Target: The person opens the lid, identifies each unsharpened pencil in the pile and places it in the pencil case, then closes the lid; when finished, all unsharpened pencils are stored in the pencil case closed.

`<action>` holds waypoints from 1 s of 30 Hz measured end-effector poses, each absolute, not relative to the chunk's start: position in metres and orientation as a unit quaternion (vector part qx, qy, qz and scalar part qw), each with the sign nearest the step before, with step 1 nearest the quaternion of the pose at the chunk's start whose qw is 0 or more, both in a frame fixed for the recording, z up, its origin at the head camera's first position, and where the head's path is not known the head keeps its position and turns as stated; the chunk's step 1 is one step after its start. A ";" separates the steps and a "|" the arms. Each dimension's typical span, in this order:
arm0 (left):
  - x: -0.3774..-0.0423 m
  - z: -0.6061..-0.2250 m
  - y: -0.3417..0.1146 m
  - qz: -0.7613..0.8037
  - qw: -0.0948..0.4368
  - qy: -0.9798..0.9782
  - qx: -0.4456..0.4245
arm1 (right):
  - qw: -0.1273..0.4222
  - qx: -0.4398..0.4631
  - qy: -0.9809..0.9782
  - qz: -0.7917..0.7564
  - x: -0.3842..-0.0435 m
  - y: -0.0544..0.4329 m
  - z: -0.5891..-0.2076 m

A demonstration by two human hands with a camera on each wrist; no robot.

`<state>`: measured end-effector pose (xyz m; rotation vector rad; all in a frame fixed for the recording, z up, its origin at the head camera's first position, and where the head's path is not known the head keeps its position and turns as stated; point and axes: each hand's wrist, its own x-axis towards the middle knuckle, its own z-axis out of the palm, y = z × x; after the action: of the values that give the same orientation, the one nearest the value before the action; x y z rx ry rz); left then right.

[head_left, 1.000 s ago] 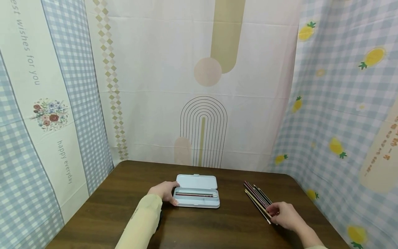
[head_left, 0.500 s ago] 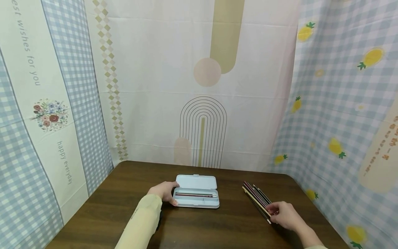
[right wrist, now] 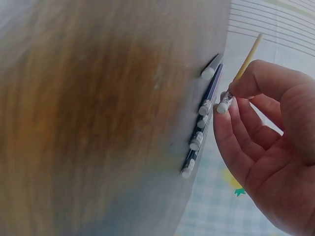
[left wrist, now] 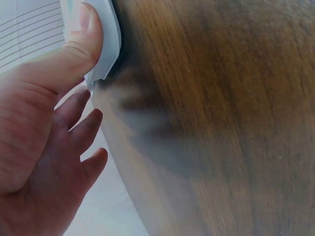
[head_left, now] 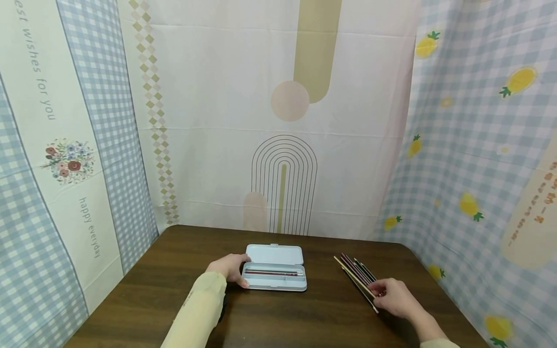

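An open white pencil case lies on the table, with a few dark red pencils in its rear compartment. My left hand grips its left end, thumb at the front corner and fingers toward the hinge. The left wrist view shows that thumb on the case's edge, the other fingers loosely bent. Over on the right, my right hand pinches a yellow pencil near its white eraser end, between thumb and fingers. Beneath and beside it, several dark pencils lie side by side on the table.
The brown wooden table carries the case at the middle and the loose pencils to the right. A white patterned cloth hangs behind, with checked cloths at the sides.
The yellow pencil has come away from the loose pencils, its far tip shifting left. My right hand has moved slightly up and left with it. My left hand stays on the case.
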<state>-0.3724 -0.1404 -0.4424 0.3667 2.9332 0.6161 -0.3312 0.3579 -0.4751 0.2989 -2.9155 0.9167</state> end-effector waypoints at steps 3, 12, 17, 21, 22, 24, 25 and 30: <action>-0.373 -0.443 -0.142 0.205 0.064 0.969 0.121 | 0.037 0.110 -0.947 0.300 -0.332 0.354 -0.475; -0.375 -0.447 -0.144 0.207 0.064 0.968 0.125 | 0.030 0.128 -0.945 0.300 -0.334 0.342 -0.474; -0.373 -0.443 -0.143 0.204 0.058 0.969 0.128 | 0.036 0.119 -0.945 0.301 -0.338 0.334 -0.471; -0.371 -0.440 -0.141 0.208 0.055 0.968 0.130 | 0.035 0.106 -0.946 0.303 -0.343 0.325 -0.470; -0.370 -0.439 -0.141 0.208 0.055 0.968 0.130 | 0.035 0.105 -0.946 0.304 -0.344 0.323 -0.469; -0.370 -0.439 -0.142 0.209 0.055 0.968 0.128 | 0.038 0.110 -0.946 0.302 -0.346 0.318 -0.469; -0.370 -0.439 -0.142 0.208 0.055 0.968 0.127 | 0.040 0.115 -0.946 0.302 -0.347 0.316 -0.469; -0.370 -0.442 -0.143 0.210 0.057 0.968 0.124 | 0.040 0.144 -0.941 0.304 -0.351 0.306 -0.471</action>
<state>-0.3698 -0.1434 -0.4422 0.3749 2.9364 0.6361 -0.3513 0.3062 -0.4714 0.4398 -2.8827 0.9320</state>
